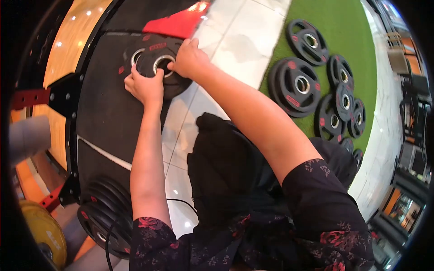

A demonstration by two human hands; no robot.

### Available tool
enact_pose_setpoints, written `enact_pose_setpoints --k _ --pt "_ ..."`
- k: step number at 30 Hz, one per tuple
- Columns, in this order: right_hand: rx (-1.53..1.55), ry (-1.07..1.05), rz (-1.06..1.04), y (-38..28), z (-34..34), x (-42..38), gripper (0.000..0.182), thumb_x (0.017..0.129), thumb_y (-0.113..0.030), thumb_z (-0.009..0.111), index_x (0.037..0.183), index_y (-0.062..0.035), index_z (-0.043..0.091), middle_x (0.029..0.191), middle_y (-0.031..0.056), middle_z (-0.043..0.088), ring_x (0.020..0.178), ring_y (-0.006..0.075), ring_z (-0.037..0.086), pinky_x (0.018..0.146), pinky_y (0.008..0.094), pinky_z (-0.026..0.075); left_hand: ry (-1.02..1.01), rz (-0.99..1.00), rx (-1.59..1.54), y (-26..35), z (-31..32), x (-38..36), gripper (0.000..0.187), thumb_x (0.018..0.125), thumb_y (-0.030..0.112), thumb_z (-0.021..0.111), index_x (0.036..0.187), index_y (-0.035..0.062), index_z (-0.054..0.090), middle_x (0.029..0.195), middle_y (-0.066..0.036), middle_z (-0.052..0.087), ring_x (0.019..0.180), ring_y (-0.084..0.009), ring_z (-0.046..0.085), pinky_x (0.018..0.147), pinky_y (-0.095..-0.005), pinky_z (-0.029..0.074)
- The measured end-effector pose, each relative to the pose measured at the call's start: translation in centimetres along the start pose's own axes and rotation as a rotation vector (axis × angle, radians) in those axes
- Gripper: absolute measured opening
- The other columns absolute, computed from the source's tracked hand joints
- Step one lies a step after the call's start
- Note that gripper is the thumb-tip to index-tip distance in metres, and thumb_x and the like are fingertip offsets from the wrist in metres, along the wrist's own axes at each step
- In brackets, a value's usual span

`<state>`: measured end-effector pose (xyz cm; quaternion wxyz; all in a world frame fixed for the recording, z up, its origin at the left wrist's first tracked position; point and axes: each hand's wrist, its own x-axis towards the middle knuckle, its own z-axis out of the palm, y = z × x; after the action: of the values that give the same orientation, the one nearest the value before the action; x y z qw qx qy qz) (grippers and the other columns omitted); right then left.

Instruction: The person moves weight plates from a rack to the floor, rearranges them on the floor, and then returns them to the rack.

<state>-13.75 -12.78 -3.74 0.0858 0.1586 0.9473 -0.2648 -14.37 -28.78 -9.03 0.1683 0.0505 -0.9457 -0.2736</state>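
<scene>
A black weight plate (149,62) with a metal-ringed centre hole is between my two hands, over dark floor matting. My left hand (147,88) is closed on its near left edge, thumb up by the ring. On the right, my right hand (191,59) grips the plate, its thumb at the hole and its fingers over the far side. A second metal ring (137,56) shows just left of the first, apparently from another plate partly covered by it. Red markings show on the black rubber.
Several black weight plates (296,86) lie on green turf (334,13) to the right. More plates (106,198) stand in a row at lower left, near a yellow plate (43,230). A red panel (178,22) lies beyond my hands. A rack upright (65,97) stands left.
</scene>
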Motion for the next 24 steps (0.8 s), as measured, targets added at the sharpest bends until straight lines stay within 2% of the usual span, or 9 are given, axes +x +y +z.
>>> enact_pose_setpoints --k 2,4,5,12,14,16,19,22,24 --pt "-0.008 -0.041 0.015 2.4 -1.9 -1.7 0.091 0.079 -0.051 0.084 0.132 0.0136 0.047 0.13 0.0256 0.052 0.12 0.0376 0.061 0.098 0.04 0.056 -0.05 0.067 -0.03 1.8 0.3 -0.7 0.089 0.068 0.039 0.086 0.142 0.0005 0.053 0.125 -0.023 0.055 0.123 -0.0418 0.048 0.11 -0.0486 0.039" --pt "0.017 0.018 0.014 4.7 -5.0 -3.5 0.093 0.08 -0.053 0.082 0.13 0.0159 0.045 0.134 0.0329 0.049 0.112 0.0435 0.067 0.094 0.0442 0.057 -0.096 0.175 -0.047 4.8 0.3 -1.1 0.09 0.067 0.038 0.087 0.141 -0.0005 0.054 0.124 -0.023 0.054 0.122 -0.0409 0.048 0.11 -0.047 0.039" --pt "0.03 0.038 0.089 5.4 -6.7 -4.0 0.09 0.082 -0.052 0.08 0.133 0.0154 0.05 0.132 0.026 0.054 0.124 0.0356 0.061 0.097 0.0382 0.057 -0.114 0.194 -0.059 6.6 0.3 -1.0 0.089 0.067 0.038 0.087 0.14 -0.0013 0.055 0.124 -0.024 0.055 0.122 -0.0404 0.049 0.11 -0.0455 0.039" --pt "0.033 0.327 0.147 13.4 -19.5 -6.9 0.094 0.079 -0.06 0.078 0.132 0.0149 0.055 0.132 0.0278 0.058 0.121 0.0369 0.063 0.099 0.0405 0.055 -0.219 0.444 -0.154 23.1 0.1 0.3 0.088 0.067 0.043 0.086 0.138 -0.0018 0.058 0.127 -0.028 0.058 0.123 -0.038 0.056 0.108 -0.0405 0.045" --pt "-0.019 0.36 0.168 17.3 -22.3 -7.1 0.086 0.079 -0.062 0.076 0.125 0.0103 0.065 0.132 0.0286 0.061 0.125 0.0377 0.061 0.101 0.0415 0.054 -0.225 0.514 -0.202 27.9 1.0 -0.9 0.088 0.067 0.045 0.085 0.136 -0.0028 0.06 0.126 -0.029 0.06 0.124 -0.038 0.055 0.108 -0.0405 0.045" --pt "-0.1 0.423 0.184 21.3 -24.9 -8.3 0.083 0.079 -0.063 0.075 0.119 0.0094 0.069 0.13 0.0274 0.064 0.123 0.0391 0.062 0.101 0.0421 0.054 -0.216 0.62 -0.212 32.5 2.5 -2.8 0.085 0.066 0.045 0.085 0.132 -0.0044 0.063 0.12 -0.028 0.063 0.121 -0.0384 0.058 0.105 -0.0412 0.048" --pt "-0.1 0.372 0.285 28.3 -27.6 -10.5 0.08 0.079 -0.065 0.074 0.116 0.0064 0.072 0.127 0.0259 0.068 0.121 0.0374 0.064 0.101 0.0434 0.053 -0.355 0.66 -0.235 38.7 5.5 -7.2 0.081 0.064 0.047 0.087 0.121 -0.0073 0.067 0.114 -0.03 0.066 0.113 -0.0401 0.061 0.101 -0.0425 0.05" --pt "-0.137 0.247 0.398 35.4 -28.8 -12.3 0.077 0.079 -0.066 0.074 0.114 0.0028 0.075 0.123 0.0241 0.071 0.114 0.0371 0.069 0.098 0.0438 0.055 -0.459 0.646 -0.125 43.4 9.0 -13.3 0.078 0.065 0.047 0.087 0.121 -0.0043 0.066 0.126 -0.029 0.059 0.122 -0.0396 0.055 0.101 -0.0456 0.051" --pt "-0.18 0.266 0.449 39.6 -28.6 -13.8 0.075 0.079 -0.066 0.074 0.111 0.0016 0.076 0.119 0.023 0.072 0.11 0.0368 0.07 0.096 0.0437 0.057 -0.544 0.61 -0.108 45.3 10.8 -17.4 0.078 0.066 0.047 0.087 0.122 -0.0024 0.066 0.131 -0.026 0.055 0.126 -0.0388 0.053 0.102 -0.0464 0.051"
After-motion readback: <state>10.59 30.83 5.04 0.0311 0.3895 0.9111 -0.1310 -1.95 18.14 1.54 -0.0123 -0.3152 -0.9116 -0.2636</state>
